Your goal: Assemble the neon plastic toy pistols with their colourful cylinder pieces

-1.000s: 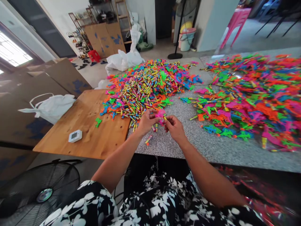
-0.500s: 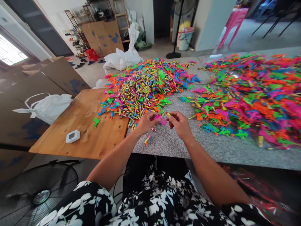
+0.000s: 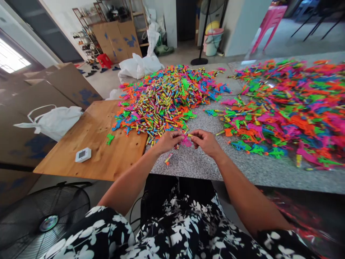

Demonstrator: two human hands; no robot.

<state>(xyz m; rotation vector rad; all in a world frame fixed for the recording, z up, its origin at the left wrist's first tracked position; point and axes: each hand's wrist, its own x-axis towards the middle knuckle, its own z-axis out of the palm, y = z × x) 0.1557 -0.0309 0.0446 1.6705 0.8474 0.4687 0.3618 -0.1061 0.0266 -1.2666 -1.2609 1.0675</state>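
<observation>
Over the speckled stone tabletop (image 3: 199, 162), my left hand (image 3: 169, 141) is closed on a small pink plastic toy gun (image 3: 186, 141). My right hand (image 3: 204, 141) pinches a small yellow-labelled tube (image 3: 190, 135), its end against the pink toy gun. Fingers cover part of both pieces, so I cannot tell whether they are joined. One loose tube with an orange tip (image 3: 168, 158) lies on the stone below my left hand. Just beyond my hands rises a heap of labelled tubes and coloured toy guns (image 3: 161, 100).
A wide pile of bright toy guns (image 3: 285, 111) spreads over the right side. On the wooden board (image 3: 121, 158) at left are a white digital device (image 3: 83, 155) and a green toy gun (image 3: 109, 139). A floor fan (image 3: 48, 223) stands below left, beside cardboard boxes (image 3: 51, 93).
My right hand has moved left, bringing the yellow tube from a small gap away up against the pink toy gun. My left hand has barely moved.
</observation>
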